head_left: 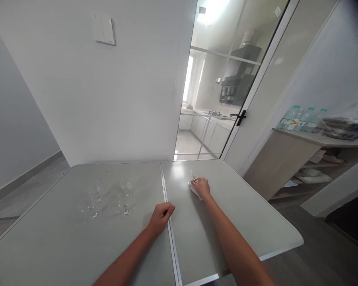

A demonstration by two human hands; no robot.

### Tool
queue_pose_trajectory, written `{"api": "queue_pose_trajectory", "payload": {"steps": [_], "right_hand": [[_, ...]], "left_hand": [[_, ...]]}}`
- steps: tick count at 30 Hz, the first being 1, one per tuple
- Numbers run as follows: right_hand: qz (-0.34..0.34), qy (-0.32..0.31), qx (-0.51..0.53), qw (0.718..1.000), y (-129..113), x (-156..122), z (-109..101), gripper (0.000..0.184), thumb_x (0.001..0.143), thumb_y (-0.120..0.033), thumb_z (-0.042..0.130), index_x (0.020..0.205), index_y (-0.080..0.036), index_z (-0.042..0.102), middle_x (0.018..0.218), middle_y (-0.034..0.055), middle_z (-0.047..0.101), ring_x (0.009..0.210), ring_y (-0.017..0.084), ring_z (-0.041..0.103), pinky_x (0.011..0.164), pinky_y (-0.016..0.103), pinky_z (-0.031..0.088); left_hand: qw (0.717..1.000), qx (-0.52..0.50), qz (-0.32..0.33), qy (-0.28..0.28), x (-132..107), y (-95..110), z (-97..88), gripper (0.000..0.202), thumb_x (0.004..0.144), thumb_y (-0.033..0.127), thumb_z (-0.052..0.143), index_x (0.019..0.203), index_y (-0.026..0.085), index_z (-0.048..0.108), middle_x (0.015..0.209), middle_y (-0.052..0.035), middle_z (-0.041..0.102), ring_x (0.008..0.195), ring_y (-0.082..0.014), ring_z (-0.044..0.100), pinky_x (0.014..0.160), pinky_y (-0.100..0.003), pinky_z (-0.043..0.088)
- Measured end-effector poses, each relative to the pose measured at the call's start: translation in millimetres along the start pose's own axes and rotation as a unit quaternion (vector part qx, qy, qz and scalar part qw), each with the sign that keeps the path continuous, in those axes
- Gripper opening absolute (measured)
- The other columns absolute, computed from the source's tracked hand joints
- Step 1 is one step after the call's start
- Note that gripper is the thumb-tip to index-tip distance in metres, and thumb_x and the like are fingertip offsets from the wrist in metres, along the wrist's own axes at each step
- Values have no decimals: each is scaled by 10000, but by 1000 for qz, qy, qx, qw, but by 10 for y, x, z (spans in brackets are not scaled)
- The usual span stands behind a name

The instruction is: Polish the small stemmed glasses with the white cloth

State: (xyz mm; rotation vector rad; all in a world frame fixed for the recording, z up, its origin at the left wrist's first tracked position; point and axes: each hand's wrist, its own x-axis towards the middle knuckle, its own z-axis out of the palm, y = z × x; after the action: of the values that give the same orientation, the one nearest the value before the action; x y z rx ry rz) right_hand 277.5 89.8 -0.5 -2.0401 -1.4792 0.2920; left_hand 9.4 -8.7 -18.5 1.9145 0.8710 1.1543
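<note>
My right hand (201,187) rests on the grey table (241,214), its fingers closed over a white cloth (195,190). Just beyond its fingertips stands a clear glass (194,173), close to or touching the hand. My left hand (161,216) lies near the table's middle seam, curled into a loose fist with nothing visible in it. Several clear stemmed glasses (107,198) stand upright in a cluster to the left of my left hand, well apart from it.
The table's seam (167,214) runs front to back between my hands. A white wall is behind the table. A glass door (226,79) opens to a kitchen. At the right a wooden shelf (301,151) carries water bottles (301,119) and a bag.
</note>
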Motion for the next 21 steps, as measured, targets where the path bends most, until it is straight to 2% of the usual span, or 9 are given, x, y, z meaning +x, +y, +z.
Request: {"api": "queue_pose_trajectory", "payload": {"steps": [9, 12, 15, 18, 20, 21], "right_hand": [[-3, -18, -37, 999, -57, -15, -35, 325, 831, -410, 640, 1001, -187, 803, 1045, 129, 773, 1040, 279, 693, 809, 296, 488], [8, -23, -52, 998, -22, -128, -117, 416, 803, -470, 664, 1081, -181, 775, 1085, 141, 761, 1012, 284, 704, 762, 295, 487], [43, -25, -90, 995, -17, -326, -231, 393, 819, -498, 636, 1004, -179, 774, 1027, 171, 757, 921, 301, 717, 675, 308, 467], [38, 9, -126, 991, -239, -595, -341, 331, 888, -446, 556, 950, -193, 761, 909, 163, 754, 800, 289, 714, 633, 315, 438], [-25, 43, -114, 992, -564, -809, -394, 316, 926, -417, 523, 1015, -205, 741, 853, 133, 749, 772, 266, 706, 647, 310, 436], [-82, 49, -93, 991, -770, -925, -410, 298, 935, -395, 526, 1060, -214, 727, 850, 113, 748, 784, 248, 706, 671, 302, 441]], "left_hand": [[1000, 4, -9, -4, 2, 9, 29, 499, 994, 446, 443, 626, 192, 222, 619, 33, 221, 588, -103, 226, 581, -282, 185], [1000, 10, -12, 3, -2, 2, 42, 499, 996, 441, 441, 627, 192, 216, 618, 32, 216, 588, -104, 223, 579, -282, 185], [1000, 5, -22, 12, 5, -9, 49, 504, 993, 450, 445, 627, 192, 214, 619, 31, 214, 591, -106, 223, 579, -284, 183], [999, -4, -40, 36, 21, -13, 49, 519, 988, 472, 442, 618, 191, 213, 621, 30, 203, 593, -106, 218, 582, -287, 180], [997, -13, -58, 53, 34, -12, 52, 537, 979, 501, 444, 596, 188, 235, 612, 30, 205, 590, -105, 220, 582, -287, 182], [995, -25, -67, 62, 42, -10, 55, 550, 966, 525, 455, 579, 186, 261, 601, 30, 218, 589, -106, 231, 581, -284, 190]]}}
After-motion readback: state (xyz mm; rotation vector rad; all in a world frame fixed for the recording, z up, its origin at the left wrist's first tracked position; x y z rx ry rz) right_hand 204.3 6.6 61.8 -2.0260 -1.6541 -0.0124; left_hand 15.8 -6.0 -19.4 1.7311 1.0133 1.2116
